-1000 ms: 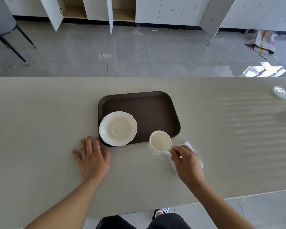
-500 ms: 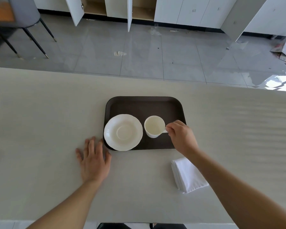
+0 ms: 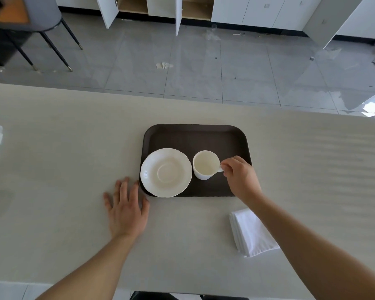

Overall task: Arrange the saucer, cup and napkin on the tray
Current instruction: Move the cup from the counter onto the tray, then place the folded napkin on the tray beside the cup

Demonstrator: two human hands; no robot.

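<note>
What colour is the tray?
Dark brown, plain with no pattern; the tray shows clearly in the head view.

You are standing at a long pale counter [image 3: 52, 191] in what looks like an unfinished or newly fitted kitchen or pantry room. Beyond the counter lies a grey tiled floor [image 3: 204, 68] strewn with scraps of paper [image 3: 164, 65] and wrapping. Past that floor, white cabinets [image 3: 258, 9] line the far wall, some doors hanging open on bare wooden shelves. A grey chair [image 3: 30, 16] stands beyond the counter's left end.
</note>
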